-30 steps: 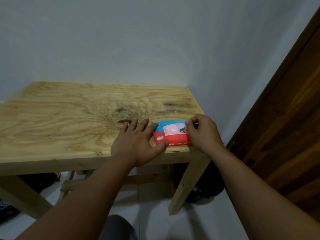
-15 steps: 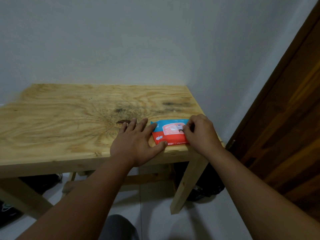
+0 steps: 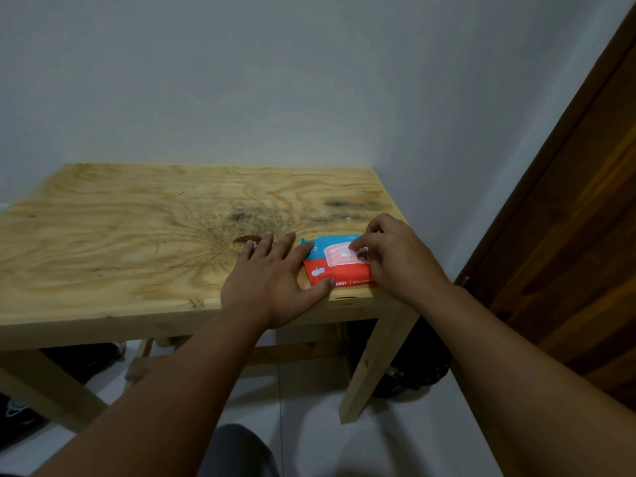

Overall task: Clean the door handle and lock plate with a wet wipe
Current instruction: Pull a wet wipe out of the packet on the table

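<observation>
The wipes pack (image 3: 335, 266) lies flat at the table's (image 3: 137, 235) front right corner, just inside both edges. The left hand (image 3: 272, 280) is spread flat, fingers and thumb bracing the pack's left side. The right hand (image 3: 395, 259) pinches at the pack's top label (fingertips curled). The tabletop's left side is bare; the door (image 3: 568, 235) stands right.

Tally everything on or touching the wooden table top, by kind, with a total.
Wet wipe pack, blue and red: 1
Hands: 2, the left hand flat beside the pack and the right hand with fingertips on its flap
Total: 3, all near the right front corner of the table.
</observation>
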